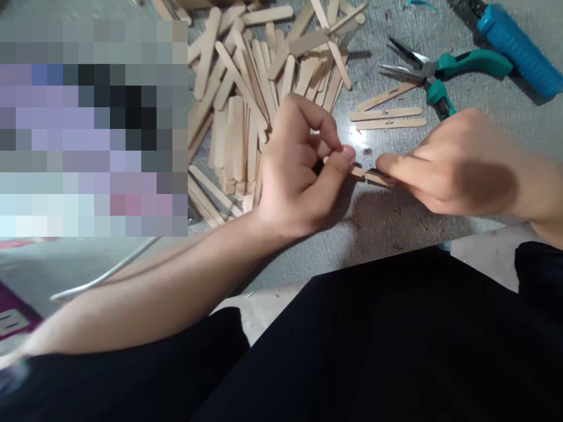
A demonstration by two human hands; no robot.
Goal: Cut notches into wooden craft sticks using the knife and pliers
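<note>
My left hand [303,167] pinches one end of a wooden craft stick [359,172] between thumb and fingers, just above the table. At the stick's other end my right hand [457,167] is closed, its fingers around a small dark blade [375,172] that lies against the wood. Most of the blade is hidden by those fingers. A notch or break shows in the stick near the blade's tip. Beyond my hands lie several craft sticks [391,124] with small cuts at their middles.
A large pile of craft sticks [237,138] spreads behind my left hand, with a pinwheel-like stick assembly [328,32] on it. Green-handled needle-nose pliers [428,70] lie open at the back right, beside a blue-handled tool [519,50]. A white cable [105,272] runs past my left forearm.
</note>
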